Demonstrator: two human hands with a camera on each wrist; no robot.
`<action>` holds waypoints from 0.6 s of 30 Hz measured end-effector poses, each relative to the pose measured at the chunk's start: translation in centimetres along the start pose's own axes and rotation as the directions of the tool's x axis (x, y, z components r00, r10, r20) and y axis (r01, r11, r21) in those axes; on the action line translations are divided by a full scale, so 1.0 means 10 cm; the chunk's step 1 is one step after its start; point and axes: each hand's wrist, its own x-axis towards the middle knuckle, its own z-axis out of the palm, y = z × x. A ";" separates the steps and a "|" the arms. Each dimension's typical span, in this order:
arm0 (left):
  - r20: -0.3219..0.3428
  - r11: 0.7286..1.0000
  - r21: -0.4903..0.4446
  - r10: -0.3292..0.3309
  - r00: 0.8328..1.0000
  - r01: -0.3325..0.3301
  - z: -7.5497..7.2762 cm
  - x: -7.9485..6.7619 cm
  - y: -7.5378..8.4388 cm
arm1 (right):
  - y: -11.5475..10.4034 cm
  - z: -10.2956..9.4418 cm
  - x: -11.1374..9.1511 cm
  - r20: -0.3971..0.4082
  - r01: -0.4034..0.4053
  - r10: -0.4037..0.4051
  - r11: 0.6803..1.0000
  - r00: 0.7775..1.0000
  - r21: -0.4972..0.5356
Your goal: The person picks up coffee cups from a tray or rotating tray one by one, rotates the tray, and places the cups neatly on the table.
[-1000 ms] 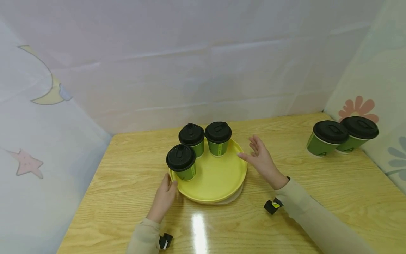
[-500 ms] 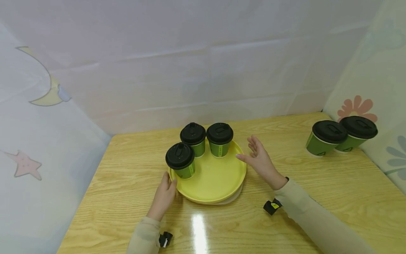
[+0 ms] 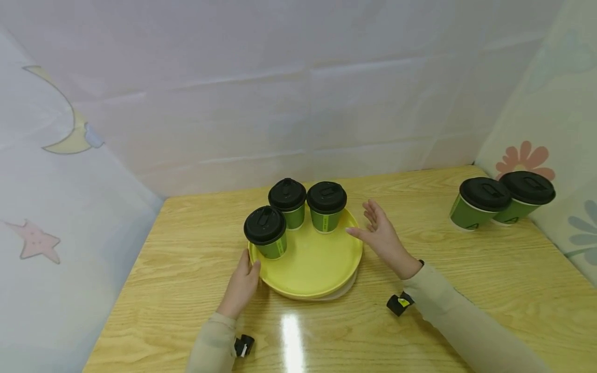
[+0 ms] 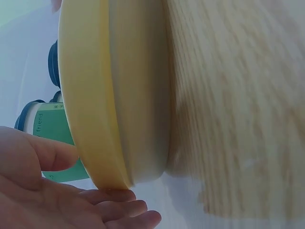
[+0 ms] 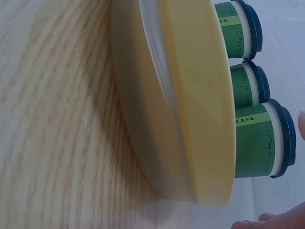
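Note:
A round yellow tray [image 3: 312, 264] carries three green paper cups with black lids: a left cup [image 3: 272, 247], a back cup [image 3: 295, 216] and a right cup [image 3: 325, 220]. Under the tray is a pale round base [image 4: 143, 95]. At the tray's left edge, my left hand [image 3: 242, 282] rests against the rim, thumb at the upper edge and nearly straight fingers along the outer side. My right hand [image 3: 384, 238] is held beside the right rim, fingers spread and holding nothing. Only fingertips [image 5: 276, 222] of it show low in the right wrist view.
Two more lidded green cups, a nearer cup [image 3: 475, 207] and a farther cup [image 3: 517, 207], stand at the wooden table's [image 3: 186, 259] right end. Behind the table hangs a pale cloth wall [image 3: 298, 103]; decorated side walls flank it.
The tray has turned slightly clockwise with its three cups; the back and right cups have shifted rightward. My left hand has edged forward along with the rim. My right hand has barely moved.

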 end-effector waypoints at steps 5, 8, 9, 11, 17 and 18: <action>0.010 1.000 0.002 -0.019 1.000 0.019 -0.01 -0.03 0.00 | 0.00 0.01 0.01 0.002 -0.001 0.001 1.000 1.000 -0.008; 0.010 1.000 -0.009 -0.014 1.000 0.014 0.01 -0.09 0.01 | 0.00 0.01 0.01 0.003 -0.001 0.001 1.000 1.000 -0.015; 0.010 1.000 -0.014 -0.008 1.000 0.008 0.01 -0.10 0.02 | 0.00 0.01 0.01 0.003 0.000 0.000 1.000 1.000 -0.016; 0.009 1.000 -0.023 0.003 1.000 -0.003 0.03 -0.12 0.03 | 0.00 0.01 0.02 0.002 0.003 -0.003 1.000 1.000 -0.019; -0.006 1.000 0.006 -0.005 1.000 0.005 0.05 -0.08 0.01 | 0.02 0.02 0.02 0.008 -0.005 0.005 1.000 1.000 -0.022; -0.009 1.000 0.014 -0.010 1.000 0.010 0.05 -0.05 -0.01 | 0.02 0.03 0.02 0.008 -0.007 0.007 1.000 1.000 -0.022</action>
